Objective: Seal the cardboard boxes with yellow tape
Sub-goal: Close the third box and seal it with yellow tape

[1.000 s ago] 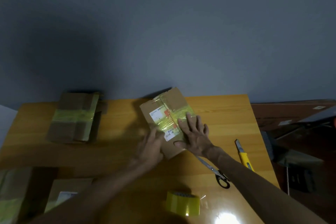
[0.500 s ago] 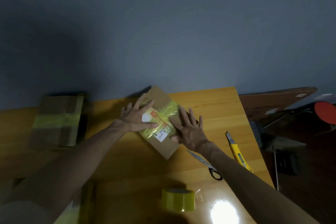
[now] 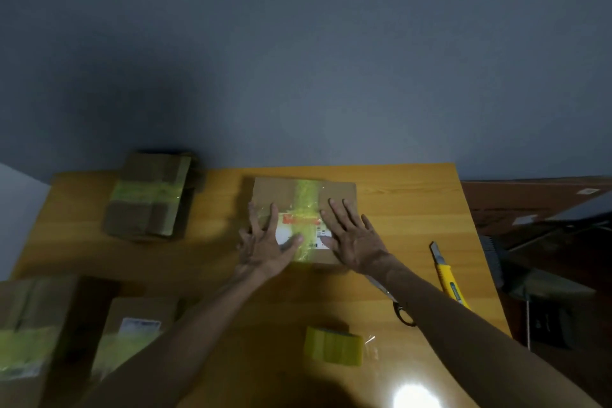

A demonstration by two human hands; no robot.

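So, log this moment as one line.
left hand: flat on centre box | right hand: flat on centre box | tape strip: across it | tape roll: on table

It looked like a simple packing station in a plain room. A wooden worktop (image 3: 397, 195) stood against a bare grey wall (image 3: 298, 60). On it lay a roll of yellow tape (image 3: 332, 346). Right of the roll were scissors (image 3: 402, 311) and a utility knife (image 3: 445, 272), and left of the roll were several taped cardboard boxes (image 3: 142, 308).
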